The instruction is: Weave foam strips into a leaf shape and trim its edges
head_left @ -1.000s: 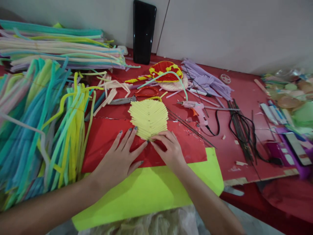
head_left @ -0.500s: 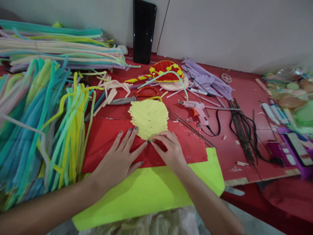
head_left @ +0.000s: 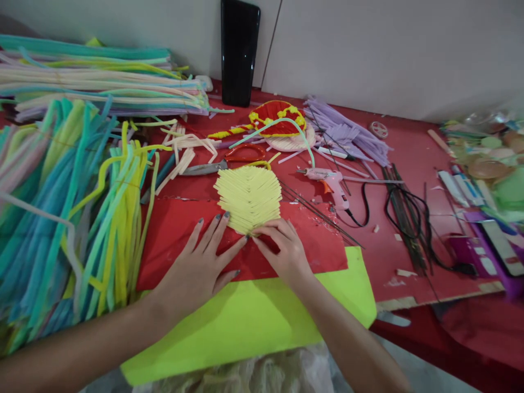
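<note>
A pale yellow leaf shape [head_left: 248,196], built from short pipe-cleaner strips slanting out from a midline, lies flat on a red sheet [head_left: 172,240]. My left hand [head_left: 200,267] rests palm down at its lower left, fingers spread, the index fingertip close to the leaf's bottom tip. At that tip, the thumb and index finger of my right hand [head_left: 286,248] are pinched together on the leaf's end. A lime-green sheet [head_left: 229,322] sticks out from under the red one, towards me.
Bundles of coloured pipe cleaners [head_left: 45,218] crowd the left. Beyond the leaf lie scissors [head_left: 204,168] and a red fan-shaped piece with yellow trim [head_left: 278,117]. A pink glue gun [head_left: 333,183] and dark wires [head_left: 403,218] are on the right. A phone [head_left: 240,52] leans against the wall.
</note>
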The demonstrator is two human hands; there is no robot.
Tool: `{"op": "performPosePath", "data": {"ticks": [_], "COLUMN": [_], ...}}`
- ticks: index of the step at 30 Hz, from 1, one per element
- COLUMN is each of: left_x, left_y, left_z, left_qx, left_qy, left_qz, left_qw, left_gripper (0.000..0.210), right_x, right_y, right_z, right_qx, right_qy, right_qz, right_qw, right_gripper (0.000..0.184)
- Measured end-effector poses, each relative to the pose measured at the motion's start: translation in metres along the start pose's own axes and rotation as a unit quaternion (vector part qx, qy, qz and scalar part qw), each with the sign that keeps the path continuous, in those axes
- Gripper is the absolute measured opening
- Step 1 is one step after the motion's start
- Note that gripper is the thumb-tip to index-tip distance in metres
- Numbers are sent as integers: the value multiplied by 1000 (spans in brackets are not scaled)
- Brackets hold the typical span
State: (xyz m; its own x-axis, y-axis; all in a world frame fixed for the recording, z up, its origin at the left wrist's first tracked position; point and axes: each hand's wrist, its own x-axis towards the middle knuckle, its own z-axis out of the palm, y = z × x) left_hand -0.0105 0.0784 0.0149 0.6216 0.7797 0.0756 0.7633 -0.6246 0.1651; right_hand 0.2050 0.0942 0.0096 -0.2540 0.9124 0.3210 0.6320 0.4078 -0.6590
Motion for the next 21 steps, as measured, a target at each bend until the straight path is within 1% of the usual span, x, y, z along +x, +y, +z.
{"op": "performPosePath", "data": {"ticks": [9,14,21], "left_x": [-3,-4,-4], "left_y": [-2,-3,-4], "left_z": [4,5,5], "left_qx": [4,21,13], "left_qy": [0,-16,-19], "left_qz": [2,-3,-1], "left_qw": [1000,1000,1000], "left_gripper": [63,68,66], "right_x": [2,2,1], "right_y": [-1,-1,-1], "right_z": [-1,-1,0], "right_qx": [2,4,8], "right_qy": [1,4,3], "right_qz": [5,6,13], "right_qw": [1000,1000,1000], "right_gripper": [10,10,11]}}
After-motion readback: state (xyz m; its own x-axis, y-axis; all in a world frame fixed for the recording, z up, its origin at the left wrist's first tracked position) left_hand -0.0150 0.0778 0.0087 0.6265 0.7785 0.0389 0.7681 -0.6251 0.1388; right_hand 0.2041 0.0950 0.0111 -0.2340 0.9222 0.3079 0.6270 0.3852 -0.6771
